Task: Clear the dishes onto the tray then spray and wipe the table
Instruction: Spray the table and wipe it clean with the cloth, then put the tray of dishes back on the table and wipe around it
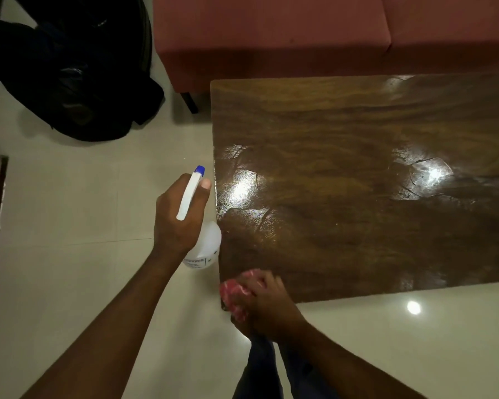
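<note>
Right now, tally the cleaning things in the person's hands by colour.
White with a blue tip: 1, the spray bottle in the left hand.
Pink-red: 1, the cloth under the right hand at the table corner.
Total: 2.

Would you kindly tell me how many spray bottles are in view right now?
1. The spray bottle is gripped in the left hand, held beside the table's left edge. Others may sit outside the frame.

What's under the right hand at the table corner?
A red and white cloth, bunched under the right hand on the table corner. The hand covers part of the cloth and the wood beneath it.
</note>
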